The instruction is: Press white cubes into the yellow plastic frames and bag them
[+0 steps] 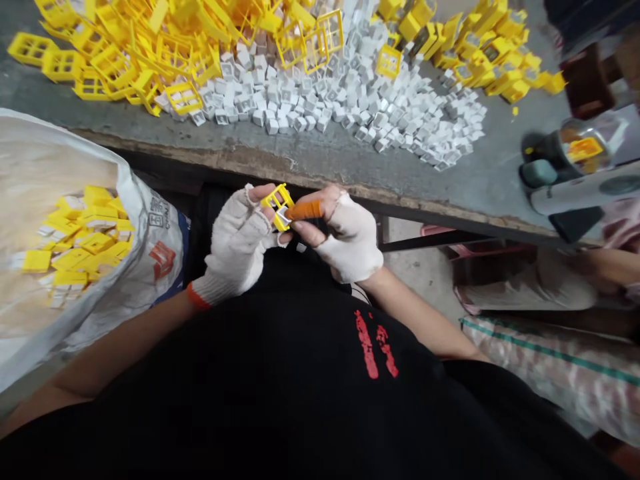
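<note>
While both hands (237, 235) clamp a yellow frame (279, 205), the sack (143, 233) — open — holds yellow pieces (96, 241).

A person seen from above wears a plain black shirt (280, 380) with short sleeves, leaving both forearms bare. On its front are two narrow red marks (367, 345), side by side, with rough, patchy edges like worn print. The left grip (240, 240) wears a white knitted glove with the fingertips cut away and an orange band (199, 297) at the wrist. The right grip (350, 233) wears a similar off-white fingerless glove, its visible wrist edge plain white. A smooth orange cover (306, 211) appears to sheathe one right finger.
</note>
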`<state>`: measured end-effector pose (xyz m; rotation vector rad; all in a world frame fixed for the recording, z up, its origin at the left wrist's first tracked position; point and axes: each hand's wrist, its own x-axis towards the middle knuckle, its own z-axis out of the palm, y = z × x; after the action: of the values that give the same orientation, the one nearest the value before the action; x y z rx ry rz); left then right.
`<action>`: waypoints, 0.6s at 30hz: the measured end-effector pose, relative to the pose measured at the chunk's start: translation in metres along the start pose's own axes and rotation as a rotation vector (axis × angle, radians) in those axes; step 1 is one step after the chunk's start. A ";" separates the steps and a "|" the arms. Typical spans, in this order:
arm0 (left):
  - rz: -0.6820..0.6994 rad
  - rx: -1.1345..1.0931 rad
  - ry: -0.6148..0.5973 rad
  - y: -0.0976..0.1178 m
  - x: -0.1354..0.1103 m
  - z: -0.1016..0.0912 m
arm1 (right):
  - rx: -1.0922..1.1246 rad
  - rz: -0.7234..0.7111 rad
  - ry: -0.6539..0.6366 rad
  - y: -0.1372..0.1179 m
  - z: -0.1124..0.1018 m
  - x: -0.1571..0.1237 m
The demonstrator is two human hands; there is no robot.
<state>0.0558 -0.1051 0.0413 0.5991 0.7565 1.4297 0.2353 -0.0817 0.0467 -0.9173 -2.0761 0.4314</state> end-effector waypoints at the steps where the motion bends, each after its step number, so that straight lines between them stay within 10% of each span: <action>1: 0.009 0.007 -0.001 0.000 -0.001 0.000 | -0.025 -0.020 -0.032 0.000 -0.001 0.000; 9: -0.064 0.048 0.045 0.013 0.000 -0.006 | -0.117 0.038 -0.075 0.026 -0.025 -0.004; 14: -0.160 0.057 0.089 0.020 0.004 -0.022 | -0.202 -0.049 -0.708 0.072 -0.003 -0.028; 18: -0.182 0.088 0.109 0.025 -0.002 -0.029 | -0.203 -0.041 -0.795 0.077 0.023 -0.040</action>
<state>0.0174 -0.1076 0.0418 0.5089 0.9404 1.2741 0.2686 -0.0590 -0.0331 -0.9013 -2.8962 0.6451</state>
